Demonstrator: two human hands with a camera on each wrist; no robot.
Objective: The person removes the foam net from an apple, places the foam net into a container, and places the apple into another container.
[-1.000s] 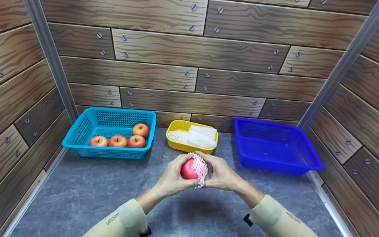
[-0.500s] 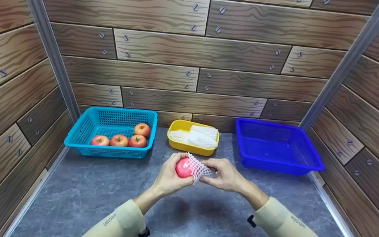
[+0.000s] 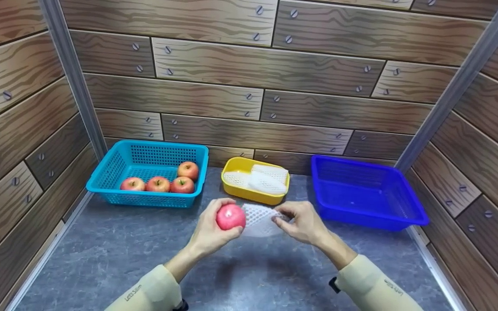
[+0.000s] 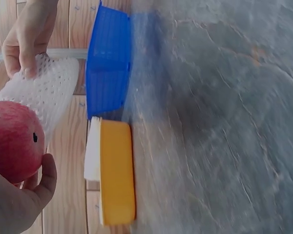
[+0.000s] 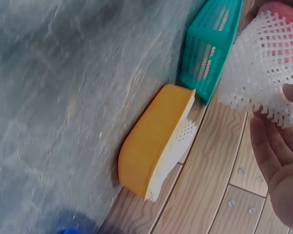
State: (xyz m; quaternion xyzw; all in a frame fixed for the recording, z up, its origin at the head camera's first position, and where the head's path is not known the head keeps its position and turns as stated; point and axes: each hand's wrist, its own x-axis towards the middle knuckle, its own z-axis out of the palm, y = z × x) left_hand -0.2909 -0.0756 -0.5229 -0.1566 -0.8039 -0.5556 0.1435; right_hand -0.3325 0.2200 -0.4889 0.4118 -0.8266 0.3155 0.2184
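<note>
My left hand (image 3: pixel 209 229) grips a pinkish-red apple (image 3: pixel 231 217) above the middle of the table, fingers and thumb round its sides. To its right, a white foam fruit net (image 3: pixel 259 220) hangs flattened between the hands. My right hand (image 3: pixel 304 223) pinches the net's right end between thumb and fingers. In the left wrist view the net (image 4: pixel 53 87) lies just behind the bare apple (image 4: pixel 13 141), whose dark end spot shows. The right wrist view has the net (image 5: pixel 263 68) partly covering the apple; whether they touch I cannot tell.
A turquoise basket (image 3: pixel 145 199) with several apples (image 3: pixel 158 184) stands at the back left. Behind the hands is a small yellow bin (image 3: pixel 249 194) holding white foam nets (image 3: pixel 268 179). A blue basket (image 3: pixel 368 218) stands at the right. Wood-patterned walls (image 3: pixel 214 99) enclose the grey table (image 3: pixel 115 242).
The net has come off the apple toward the right and now hangs flat from my right hand. My left hand has moved slightly left with the apple, and the hands are farther apart.
</note>
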